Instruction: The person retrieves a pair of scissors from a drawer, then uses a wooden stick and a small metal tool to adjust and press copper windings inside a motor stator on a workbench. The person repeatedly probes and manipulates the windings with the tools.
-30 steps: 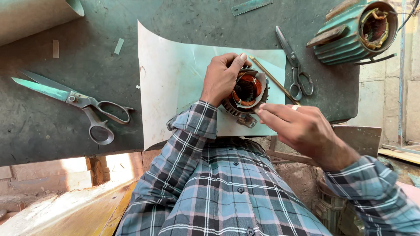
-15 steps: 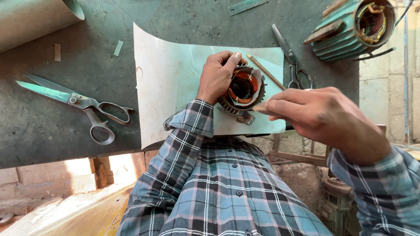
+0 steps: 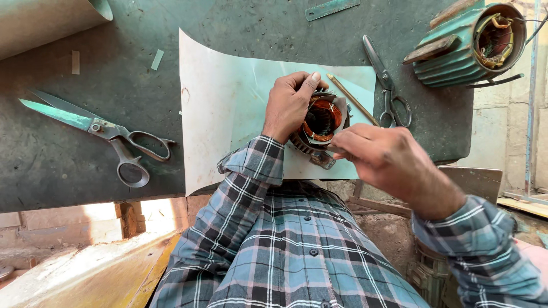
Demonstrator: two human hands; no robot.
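Dark, scuffed workbench [image 3: 68, 165] fills most of the view, and a curled sheet of pale insulating paper [image 3: 222, 102] lies across its near edge as a clean pad under the work. On that sheet's near right corner sits a small motor stator [image 3: 319, 122], copper windings showing in its bore, tipped so that the open end faces the person.

The left hand [image 3: 291, 105] is closed over the stator's far rim, thumb along the top, which seems meant to stop it rolling. The right hand [image 3: 379, 151] hovers just near of the stator with its fingers pinched together at the edge of the bore; whatever they grip is too small to make out.

A thin wooden stick [image 3: 353, 100] rests on the sheet just right of the stator, with small scissors [image 3: 387, 85] beside it, both within easy reach. Large shears [image 3: 100, 134] lie well left of the sheet. A bigger green finned motor housing [image 3: 468, 43] stands at the bench's far right corner, and a steel ruler [image 3: 331, 8] lies at the far edge.
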